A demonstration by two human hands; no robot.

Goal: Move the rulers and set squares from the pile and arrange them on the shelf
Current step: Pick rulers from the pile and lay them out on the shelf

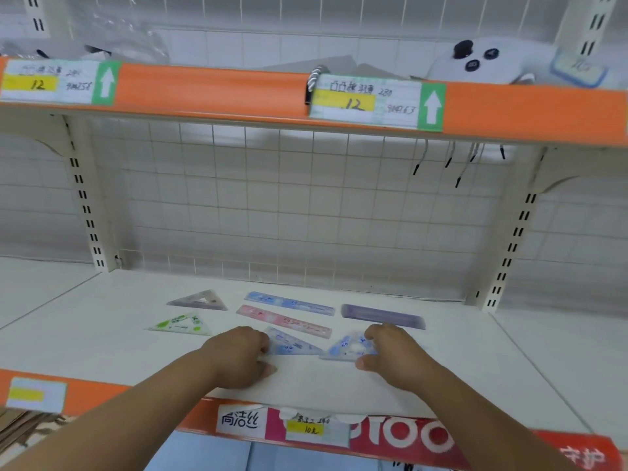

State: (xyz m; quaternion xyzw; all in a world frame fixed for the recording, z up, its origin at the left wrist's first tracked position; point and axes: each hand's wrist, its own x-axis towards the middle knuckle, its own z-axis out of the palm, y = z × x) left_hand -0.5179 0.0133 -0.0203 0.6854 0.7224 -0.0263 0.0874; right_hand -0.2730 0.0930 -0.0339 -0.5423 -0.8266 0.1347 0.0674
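Now left hand (238,356) pinches long set square (293,345), right hand (394,356) pinches short set square (349,348) — we slip, we bump pink ruler (283,321) crooked.

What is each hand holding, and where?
Left hand grips the left blue set square at its left corner; right hand pinches the right blue set square at its right edge.
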